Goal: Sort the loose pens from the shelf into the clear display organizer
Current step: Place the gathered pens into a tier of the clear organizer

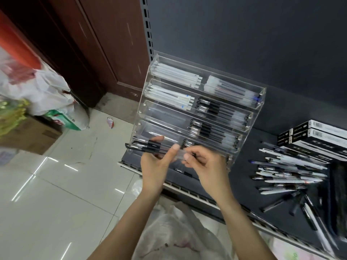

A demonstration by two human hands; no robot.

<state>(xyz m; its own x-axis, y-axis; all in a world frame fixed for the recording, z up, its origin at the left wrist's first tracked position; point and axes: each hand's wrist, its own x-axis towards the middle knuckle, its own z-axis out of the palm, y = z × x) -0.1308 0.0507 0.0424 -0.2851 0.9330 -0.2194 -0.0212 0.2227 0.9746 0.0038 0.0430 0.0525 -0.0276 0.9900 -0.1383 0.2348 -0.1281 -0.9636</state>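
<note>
A clear tiered display organizer point(146, 85) stands on the dark shelf point(242, 186), its rows partly filled with white and black pens. My left hand point(155, 166) grips a small bunch of black-capped clear pens point(144, 146) in front of the organizer's lowest left row. My right hand point(208, 164) pinches the other end of that bunch with thumb and fingers. A heap of loose pens point(289, 171) lies on the shelf to the right of the organizer. One more black pen point(185, 172) lies on the shelf under my hands.
Black-and-white pen boxes point(317, 134) are stacked at the shelf's back right. A white plastic bag point(174, 233) lies on the tiled floor below my arms. Bags and a cardboard box point(28, 132) sit at the left by a brown door point(97, 44).
</note>
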